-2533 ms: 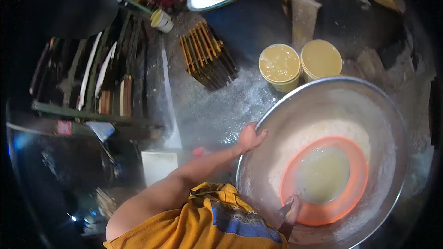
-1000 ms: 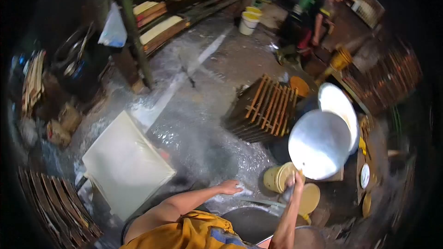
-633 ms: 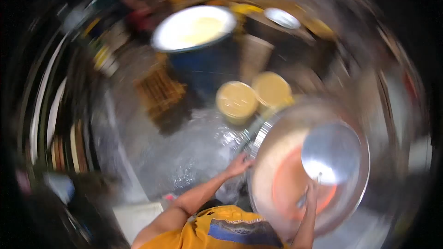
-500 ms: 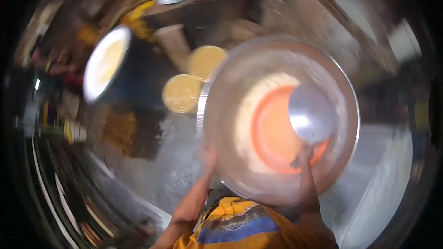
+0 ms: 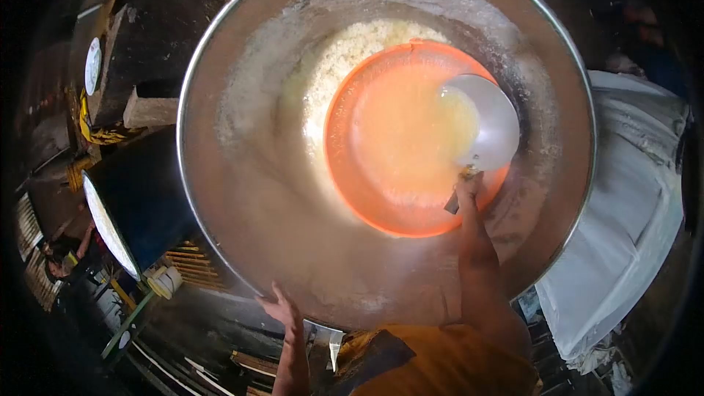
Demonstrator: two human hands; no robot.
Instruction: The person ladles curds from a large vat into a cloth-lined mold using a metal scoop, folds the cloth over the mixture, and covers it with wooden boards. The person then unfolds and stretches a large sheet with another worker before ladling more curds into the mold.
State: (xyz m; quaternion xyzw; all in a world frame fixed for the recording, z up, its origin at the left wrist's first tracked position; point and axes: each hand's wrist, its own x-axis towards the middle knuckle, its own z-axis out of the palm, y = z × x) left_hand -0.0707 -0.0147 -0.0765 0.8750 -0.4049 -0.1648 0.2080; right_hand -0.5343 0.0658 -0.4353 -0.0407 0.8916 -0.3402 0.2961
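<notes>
My right hand is closed round the short handle of a metal ladle. The ladle's round bowl dips at the right side of an orange basin, and pale yellow liquid shows in it. Cloudy liquid fills the basin. Around the basin's upper left side lie white, crumbly curds, inside a large metal vat. At the vat's lower left rim, my left hand touches the edge with its fingers spread.
White sheeting hangs along the vat's right side. Left of the vat stands a dark blue barrel with a pale top, and a small whitish bucket below it. A person is at the far left. Wooden slats lie at bottom left.
My view has swung, so the vat appears larger and closer. The ladle has gone from held above the basin to dipping in its liquid. My left hand's fingers now spread at the rim.
</notes>
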